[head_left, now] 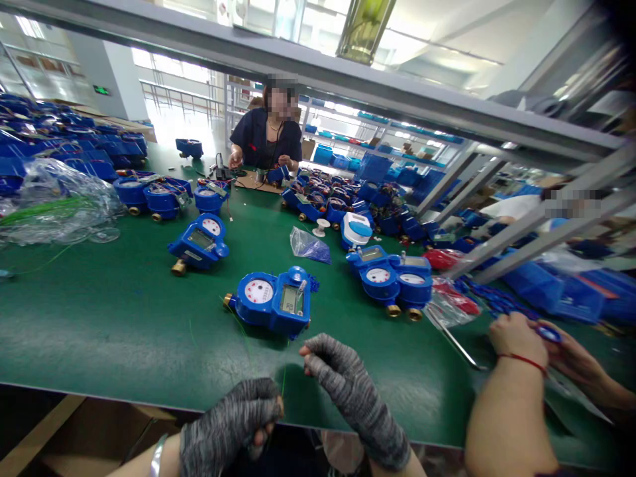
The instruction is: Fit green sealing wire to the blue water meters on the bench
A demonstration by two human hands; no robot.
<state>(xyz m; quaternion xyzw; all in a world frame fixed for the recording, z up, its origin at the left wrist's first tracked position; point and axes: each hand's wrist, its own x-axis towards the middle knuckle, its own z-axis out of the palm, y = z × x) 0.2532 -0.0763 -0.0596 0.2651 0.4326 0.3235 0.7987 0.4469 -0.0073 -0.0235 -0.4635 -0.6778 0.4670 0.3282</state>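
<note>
My left hand (236,421), in a grey fingerless knit glove, is closed at the table's near edge. A thin green wire (284,379) rises from its pinched fingertips toward a blue water meter (272,303). My right hand (350,381), gloved the same way, has thumb and forefinger brought together just below the meter's right end; what they hold, if anything, is too small to make out. The meter lies in front of both hands, with a round white dial, a grey display and a brass fitting at its left end.
Another blue meter (199,244) lies farther left, and two more (397,281) sit to the right. A co-worker's hands (521,344) handle a blue part at far right. Opposite sits another person (265,142). Plastic bags with green wire (59,205) lie left; a metal bar (460,344) lies right.
</note>
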